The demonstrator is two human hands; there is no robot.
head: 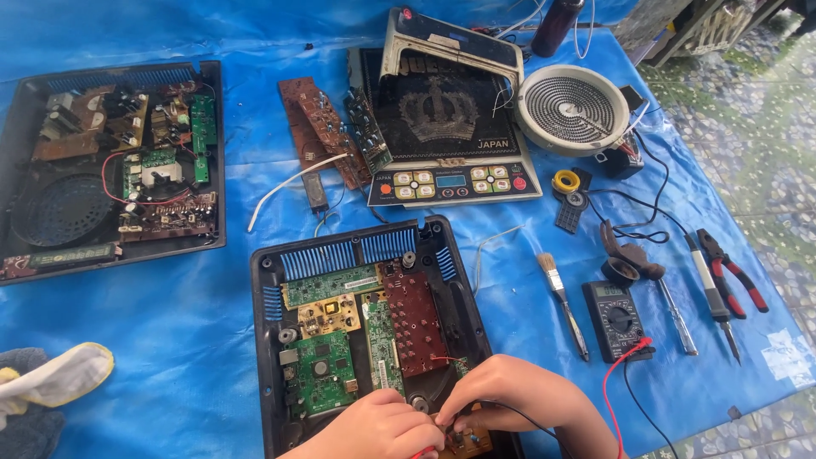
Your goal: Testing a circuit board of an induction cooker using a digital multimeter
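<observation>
Blue tarp [187,331] on tiled floor [748,127] | left hand [378,429], right hand [510,391] pinch probes on small board [467,438] in open casing [272,357] | fingertips, board cut off.

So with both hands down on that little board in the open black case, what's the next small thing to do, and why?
Probably a glance at the meter. Both hands, left and right, press together on the small brown board at the near end of the open black case, and red and black wires run from them toward the meter on the blue sheet. Its screen is too small to read.
</observation>
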